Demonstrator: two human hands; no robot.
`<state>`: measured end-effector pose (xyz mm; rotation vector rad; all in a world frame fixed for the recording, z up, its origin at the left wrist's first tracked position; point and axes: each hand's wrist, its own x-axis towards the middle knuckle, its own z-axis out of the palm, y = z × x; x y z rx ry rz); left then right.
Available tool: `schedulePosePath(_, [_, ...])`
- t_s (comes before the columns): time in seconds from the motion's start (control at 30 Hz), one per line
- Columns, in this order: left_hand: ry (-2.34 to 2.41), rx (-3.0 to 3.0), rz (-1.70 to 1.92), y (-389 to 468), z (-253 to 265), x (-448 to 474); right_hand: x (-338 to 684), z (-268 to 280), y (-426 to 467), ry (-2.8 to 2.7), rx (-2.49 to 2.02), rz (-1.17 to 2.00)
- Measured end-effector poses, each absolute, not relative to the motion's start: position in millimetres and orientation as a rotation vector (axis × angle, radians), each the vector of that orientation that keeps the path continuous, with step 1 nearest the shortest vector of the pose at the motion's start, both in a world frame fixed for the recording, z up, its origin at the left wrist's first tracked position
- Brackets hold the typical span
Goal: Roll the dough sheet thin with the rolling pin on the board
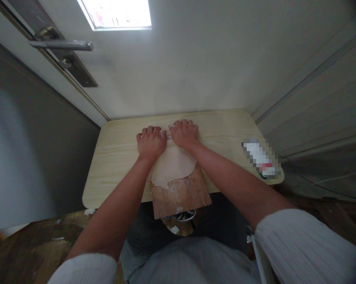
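A thin, pale sheet of dough (178, 163) with a ragged near edge lies over a wooden board (182, 197). My left hand (151, 141) presses on its far left part, fingers bent over the far side. Beside it, my right hand (184, 133) grips the far right part in the same way, the two thumbs close together. Between the thumbs shows a narrow folded or rolled band. Whatever lies under my palms and fingers is hidden. The board's near end juts past the table's front edge.
The light wood-grain table (115, 157) stands against a white door with a metal handle (62, 45). A blurred-out phone-like object (260, 158) lies on the table's right end. A grey panel (32, 138) rises at left. My legs are under the board.
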<state>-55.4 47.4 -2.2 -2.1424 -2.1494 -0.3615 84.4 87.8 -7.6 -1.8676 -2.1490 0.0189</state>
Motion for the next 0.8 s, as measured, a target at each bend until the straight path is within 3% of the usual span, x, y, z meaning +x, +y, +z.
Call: schedulePosePath(0.8, [-2.243, -2.271, -0.248, 98, -2, -71, 83, -12, 122, -2.203, -1.836, 0.057])
